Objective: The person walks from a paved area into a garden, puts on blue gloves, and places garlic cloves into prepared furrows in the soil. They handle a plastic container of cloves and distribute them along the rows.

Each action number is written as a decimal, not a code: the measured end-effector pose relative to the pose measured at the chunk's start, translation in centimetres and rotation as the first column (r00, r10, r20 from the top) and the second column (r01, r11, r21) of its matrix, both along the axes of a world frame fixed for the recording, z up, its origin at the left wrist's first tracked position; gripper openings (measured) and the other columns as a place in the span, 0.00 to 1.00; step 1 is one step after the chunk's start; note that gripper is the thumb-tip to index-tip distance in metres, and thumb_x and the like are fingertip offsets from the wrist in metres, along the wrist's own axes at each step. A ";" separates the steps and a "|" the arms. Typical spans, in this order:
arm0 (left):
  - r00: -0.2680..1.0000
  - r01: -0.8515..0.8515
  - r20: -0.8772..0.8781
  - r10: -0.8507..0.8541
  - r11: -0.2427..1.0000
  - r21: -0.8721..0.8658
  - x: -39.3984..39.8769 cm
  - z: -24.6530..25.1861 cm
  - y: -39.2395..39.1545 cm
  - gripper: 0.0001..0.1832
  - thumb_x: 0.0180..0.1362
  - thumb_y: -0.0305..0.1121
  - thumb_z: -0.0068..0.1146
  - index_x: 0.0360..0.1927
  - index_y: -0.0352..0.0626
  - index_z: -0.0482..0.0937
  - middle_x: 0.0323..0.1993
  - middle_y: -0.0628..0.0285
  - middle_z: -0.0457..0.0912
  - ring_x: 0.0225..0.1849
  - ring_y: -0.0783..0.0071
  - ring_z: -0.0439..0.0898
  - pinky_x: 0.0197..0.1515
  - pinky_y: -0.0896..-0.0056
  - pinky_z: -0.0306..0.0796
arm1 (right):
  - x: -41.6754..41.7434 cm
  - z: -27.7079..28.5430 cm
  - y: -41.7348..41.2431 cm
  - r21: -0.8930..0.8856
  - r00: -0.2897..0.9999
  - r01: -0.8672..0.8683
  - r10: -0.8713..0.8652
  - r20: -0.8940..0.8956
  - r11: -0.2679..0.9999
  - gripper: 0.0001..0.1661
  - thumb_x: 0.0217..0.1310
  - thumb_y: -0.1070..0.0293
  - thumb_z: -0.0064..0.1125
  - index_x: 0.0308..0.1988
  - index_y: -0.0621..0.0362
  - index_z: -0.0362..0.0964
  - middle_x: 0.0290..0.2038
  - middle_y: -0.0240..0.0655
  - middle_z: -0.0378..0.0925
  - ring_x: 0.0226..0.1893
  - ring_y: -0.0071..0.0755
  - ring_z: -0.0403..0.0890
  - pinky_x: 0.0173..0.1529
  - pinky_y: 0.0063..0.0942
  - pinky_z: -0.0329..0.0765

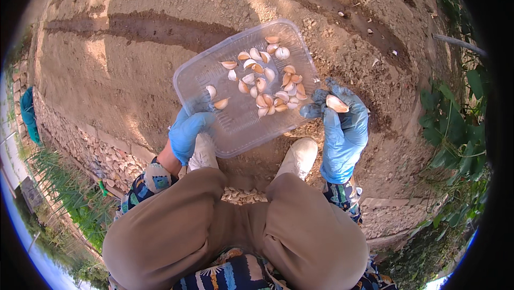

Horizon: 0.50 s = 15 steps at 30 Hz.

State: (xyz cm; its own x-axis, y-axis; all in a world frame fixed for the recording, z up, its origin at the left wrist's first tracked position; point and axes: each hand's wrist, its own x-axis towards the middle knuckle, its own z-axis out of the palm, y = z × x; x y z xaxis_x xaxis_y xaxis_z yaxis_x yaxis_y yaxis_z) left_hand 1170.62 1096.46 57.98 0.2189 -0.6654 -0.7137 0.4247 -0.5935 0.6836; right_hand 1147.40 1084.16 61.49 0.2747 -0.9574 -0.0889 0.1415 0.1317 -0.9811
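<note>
My left hand (188, 131), in a blue disposable glove, grips the left edge of a clear plastic tray (241, 133), its thumb above and its fingers showing through underneath. Several unpeeled garlic cloves (261, 84) lie in the tray, most of them towards its right side. My right hand (341, 129) wears a matching glove with soil-darkened fingertips. Between its thumb and fingers it holds a single garlic clove (337, 103), just off the tray's right edge. The tray is tilted in the picture and held above the ground.
Dark, damp furrows (160, 29) cross the dry soil, and several pale cloves (370, 31) lie along the upper right one. Leafy vines (453, 129) with a stick (459, 44) border the right. My white shoes (299, 155) stand below the tray; green plants (72, 189) grow at left.
</note>
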 end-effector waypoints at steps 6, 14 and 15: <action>0.991 -0.021 -0.133 0.019 1.000 -0.015 -0.8 0.6 -0.7 0.32 0.46 0.27 0.49 0.59 0.39 0.57 0.50 0.56 0.71 0.48 0.69 0.71 0.47 0.69 0.68 | 1.3 0.6 -1.2 -0.249 0.747 -0.467 0.227 -0.625 0.849 0.12 0.54 0.76 0.53 0.41 0.59 0.67 0.42 0.43 0.74 0.38 0.36 0.78 0.42 0.30 0.74; 0.973 -0.039 -0.230 0.015 0.994 -0.101 -1.4 1.1 -0.8 0.34 0.46 0.19 0.45 0.60 0.43 0.56 0.53 0.53 0.70 0.50 0.63 0.72 0.50 0.67 0.67 | 3.9 1.2 -1.1 -0.188 0.422 -0.840 0.396 -0.815 0.509 0.13 0.51 0.71 0.55 0.39 0.60 0.68 0.36 0.43 0.72 0.37 0.49 0.73 0.37 0.38 0.71; 0.974 -0.049 -0.227 0.025 0.994 -0.099 -1.3 1.0 -0.7 0.34 0.46 0.19 0.46 0.60 0.43 0.55 0.53 0.53 0.69 0.51 0.62 0.72 0.50 0.67 0.67 | 3.7 1.5 -1.0 -0.107 0.337 -0.895 0.499 -0.798 0.434 0.14 0.51 0.70 0.55 0.41 0.59 0.68 0.35 0.43 0.72 0.36 0.48 0.73 0.36 0.38 0.71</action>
State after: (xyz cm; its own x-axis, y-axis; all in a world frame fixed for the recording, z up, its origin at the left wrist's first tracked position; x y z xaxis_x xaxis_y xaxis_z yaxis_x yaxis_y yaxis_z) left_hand 1169.32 1095.78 58.94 0.0866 -0.7326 -0.6751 0.5947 -0.5056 0.6250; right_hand 1151.11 1083.18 62.98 0.9231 -0.3449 -0.1699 -0.3576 -0.6083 -0.7085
